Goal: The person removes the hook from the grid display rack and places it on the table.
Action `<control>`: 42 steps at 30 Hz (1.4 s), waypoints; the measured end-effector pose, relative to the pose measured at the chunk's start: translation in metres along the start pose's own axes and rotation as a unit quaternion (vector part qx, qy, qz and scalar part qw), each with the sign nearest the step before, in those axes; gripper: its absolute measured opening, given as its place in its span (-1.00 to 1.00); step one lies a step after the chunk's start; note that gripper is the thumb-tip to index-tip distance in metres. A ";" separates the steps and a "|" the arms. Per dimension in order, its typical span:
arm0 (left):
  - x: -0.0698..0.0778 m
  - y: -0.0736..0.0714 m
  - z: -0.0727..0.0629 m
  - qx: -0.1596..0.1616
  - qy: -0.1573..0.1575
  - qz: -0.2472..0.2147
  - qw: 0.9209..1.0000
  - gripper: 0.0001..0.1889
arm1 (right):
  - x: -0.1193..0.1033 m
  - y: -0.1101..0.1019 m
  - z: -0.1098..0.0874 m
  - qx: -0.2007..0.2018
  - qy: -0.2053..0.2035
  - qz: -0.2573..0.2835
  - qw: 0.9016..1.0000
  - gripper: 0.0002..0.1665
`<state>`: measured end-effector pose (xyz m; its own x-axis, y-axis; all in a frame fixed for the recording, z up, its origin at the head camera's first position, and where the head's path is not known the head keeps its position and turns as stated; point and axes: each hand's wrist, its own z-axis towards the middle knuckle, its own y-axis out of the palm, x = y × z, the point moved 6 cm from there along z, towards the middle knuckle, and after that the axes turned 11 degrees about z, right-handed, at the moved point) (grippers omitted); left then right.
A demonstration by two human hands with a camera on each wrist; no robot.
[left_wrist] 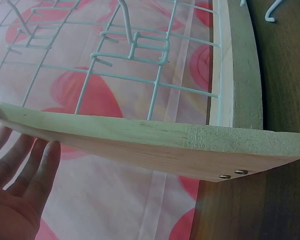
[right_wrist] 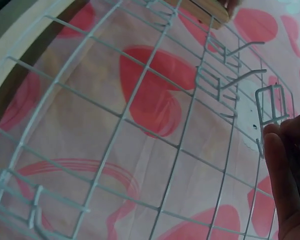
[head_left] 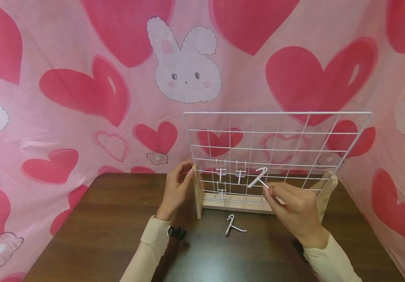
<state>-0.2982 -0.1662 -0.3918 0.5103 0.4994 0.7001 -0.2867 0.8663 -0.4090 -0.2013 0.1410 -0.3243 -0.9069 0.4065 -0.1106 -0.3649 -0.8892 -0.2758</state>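
A white wire grid (head_left: pixel 276 113) stands in a wooden base, tilted back toward the far side. My left hand (head_left: pixel 177 188) holds the upper end of its left wooden side piece (left_wrist: pixel 140 134), thumb on one face and fingers against the other. Between thumb and fingertips, my right hand (head_left: pixel 292 205) pinches a white wire hook (head_left: pixel 258 177) by its prong, in front of the grid. In the right wrist view this hook's rectangular frame (right_wrist: pixel 273 90) points up from the fingertips. Several matching hooks, such as the lower-left one (head_left: pixel 221 191), hang on the grid's left part.
One loose white hook (head_left: pixel 232 226) lies on the dark wooden table (head_left: pixel 117 219) in front of the base bar (head_left: pixel 237 205). On the right stands the other wooden side piece (head_left: pixel 326 190). A pink cloth (head_left: pixel 82 156) with hearts and rabbits hangs behind the table.
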 end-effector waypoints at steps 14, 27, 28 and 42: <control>0.000 0.002 0.001 -0.005 -0.003 -0.005 1.000 -0.79 | 0.003 -0.001 -0.026 -0.048 -0.005 -0.012 0.999 -0.41; 0.000 0.003 0.000 -0.007 0.002 -0.006 1.000 -0.78 | 0.007 0.011 -0.056 -0.142 0.009 0.017 0.990 -0.47; 0.000 0.003 0.001 -0.006 0.002 -0.006 1.000 -0.78 | 0.008 0.012 -0.059 -0.153 0.013 0.017 0.988 -0.47; -0.003 0.000 0.000 -0.005 -0.003 -0.005 1.000 -0.77 | 0.019 0.030 -0.083 -0.227 0.011 0.056 0.972 -0.49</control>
<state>-0.2997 -0.1674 -0.3942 0.5086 0.4905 0.7076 -0.2736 0.8713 -0.4073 -0.2123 0.1394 -0.4137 -0.9291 0.3217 -0.1824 -0.1297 -0.7453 -0.6540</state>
